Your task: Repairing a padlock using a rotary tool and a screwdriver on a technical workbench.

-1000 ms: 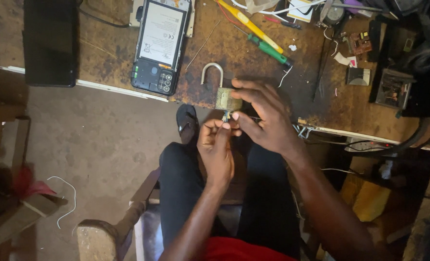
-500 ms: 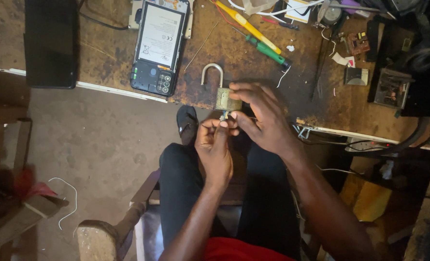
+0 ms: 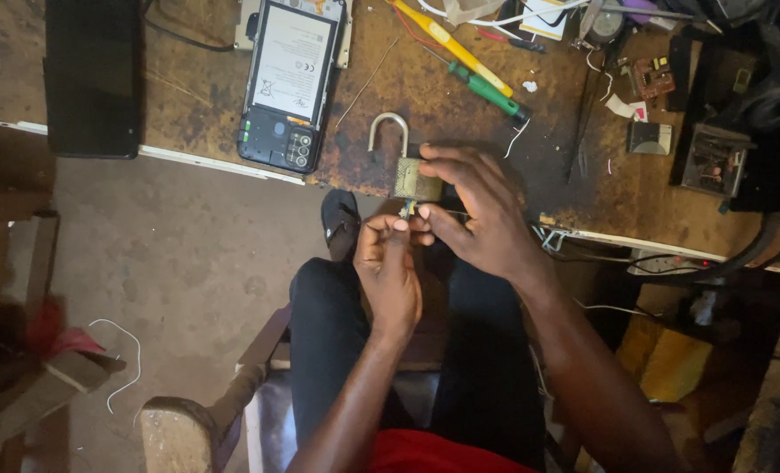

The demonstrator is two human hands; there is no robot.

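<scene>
Brass padlock (image 3: 416, 178) — held upright over the workbench (image 3: 460, 96) edge in the right hand (image 3: 486, 215), shackle pointing away, keyhole end toward the body. Left hand (image 3: 388, 263) just below it, fingertips pinched on a small key-like piece at its base. Against the earlier frames — pose essentially unchanged.

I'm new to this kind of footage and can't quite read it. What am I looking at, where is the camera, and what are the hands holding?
The camera sits on a seated person's head and looks down past their knees. The right hand grips a brass padlock with its shackle swung open. The left hand pinches something small, probably a key or pick, at the lock's underside. Beyond them, on the worn workbench, lie a phone with its back removed, a yellow screwdriver and a green one, plus small electronic parts.
</scene>
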